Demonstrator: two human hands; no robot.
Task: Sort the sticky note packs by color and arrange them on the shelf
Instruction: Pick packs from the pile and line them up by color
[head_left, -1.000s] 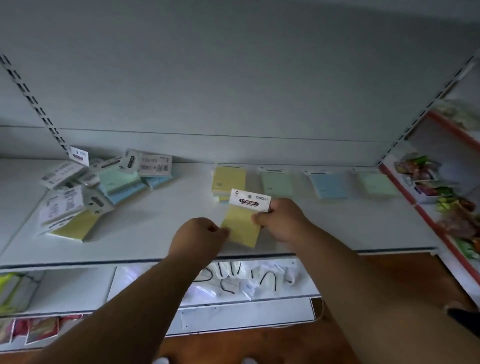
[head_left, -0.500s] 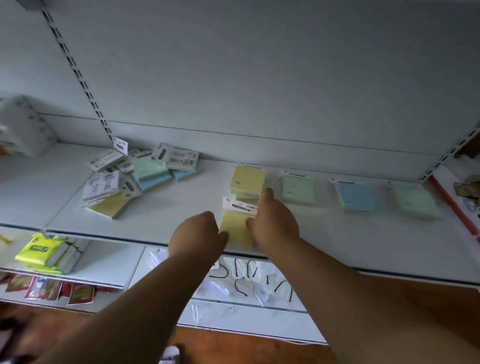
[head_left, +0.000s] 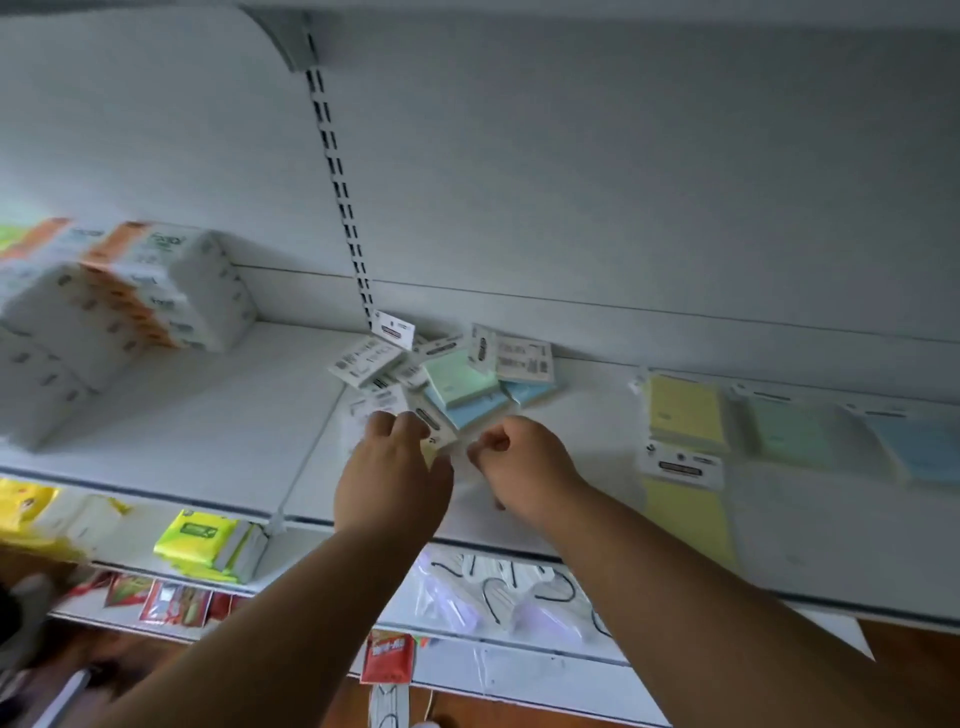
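A mixed pile of sticky note packs (head_left: 457, 382) in green, blue and yellow lies at the back of the white shelf (head_left: 218, 441). My left hand (head_left: 392, 467) reaches into the pile's front edge, and its fingers and thumb close round a yellow pack (head_left: 432, 451) that it mostly hides. My right hand (head_left: 519, 462) hovers just right of it with curled fingers and holds nothing. To the right lie a yellow stack (head_left: 685, 410), a green pack (head_left: 789, 431) and a blue pack (head_left: 924, 452). A single yellow pack (head_left: 685, 504) lies in front of the yellow stack.
Wrapped tissue packs (head_left: 130, 296) are stacked on the shelf at the left. A slotted upright (head_left: 337, 182) runs up the back wall behind the pile. Lower shelves hold yellow-green packets (head_left: 208, 540), clear bags with hooks (head_left: 493, 587) and red sachets (head_left: 387, 657).
Both hands let go of the yellow pack, which now lies in front of the yellow stack. They moved left to the mixed pile, and the view swung left with them.
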